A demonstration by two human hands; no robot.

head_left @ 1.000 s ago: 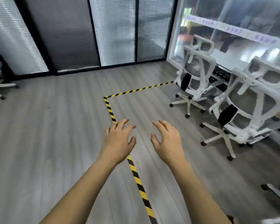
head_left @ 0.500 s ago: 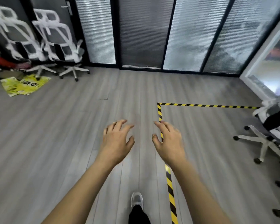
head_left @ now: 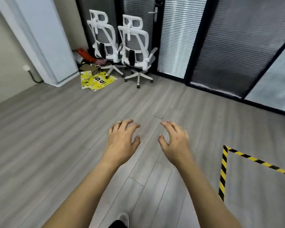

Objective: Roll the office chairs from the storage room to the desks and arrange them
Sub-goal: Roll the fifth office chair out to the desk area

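Two white office chairs with grey mesh backs stand side by side in the far corner, backs toward me: the left chair and the right chair. My left hand and my right hand hang in front of me over the bare floor, palms down, fingers loosely spread, holding nothing. Both hands are well short of the chairs.
Yellow printed sheets and a pile of bags and red clutter lie beside the left chair's base. A white cabinet stands at left. Glass partitions with blinds line the back. Black-and-yellow floor tape marks a corner at right.
The view has swung left: the desk chairs at right left the frame, and the two chairs in the corner now sit near the top centre. My hands keep the same pose.
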